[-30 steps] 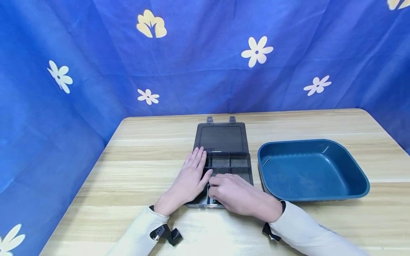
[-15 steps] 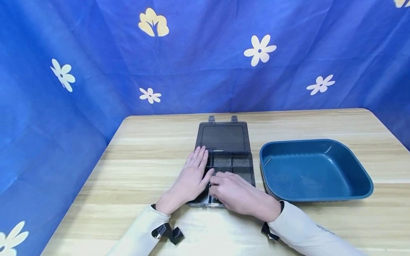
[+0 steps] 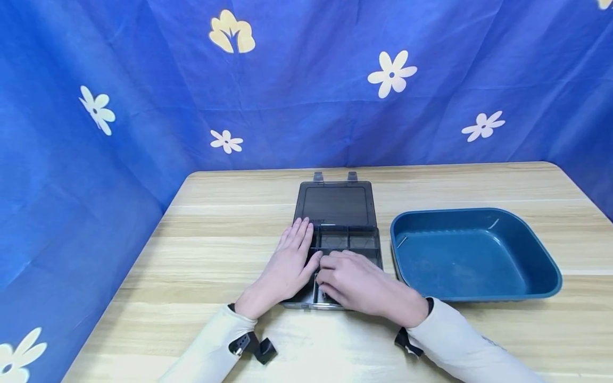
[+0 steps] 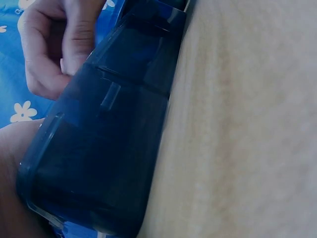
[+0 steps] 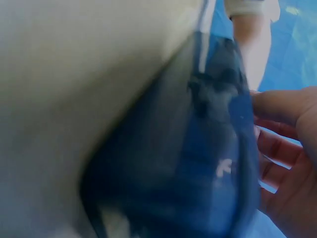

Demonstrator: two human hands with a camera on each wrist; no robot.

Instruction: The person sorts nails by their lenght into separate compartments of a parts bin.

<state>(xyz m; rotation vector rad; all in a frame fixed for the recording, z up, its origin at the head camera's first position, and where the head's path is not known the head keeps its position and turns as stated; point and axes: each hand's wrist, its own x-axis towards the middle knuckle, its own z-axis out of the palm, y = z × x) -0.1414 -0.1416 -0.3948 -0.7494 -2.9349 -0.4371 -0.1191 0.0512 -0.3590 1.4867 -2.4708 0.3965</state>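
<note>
Head camera looks down across the table (image 3: 201, 250); both wrist cameras sit close against the compartment box (image 3: 337, 213).

Blurred dark box (image 5: 198, 163) beside fingers (image 5: 282, 106)

This looked like a staged recording booth rather than a lived-in room. A blue cloth backdrop (image 3: 306, 85) printed with pale flowers hung in folds behind and along the left edge of a light wooden table (image 3: 210, 239), closing off any view of walls or furniture. Only a compartment box (image 3: 337, 213) and a blue tub (image 3: 536, 255) sat there
</note>
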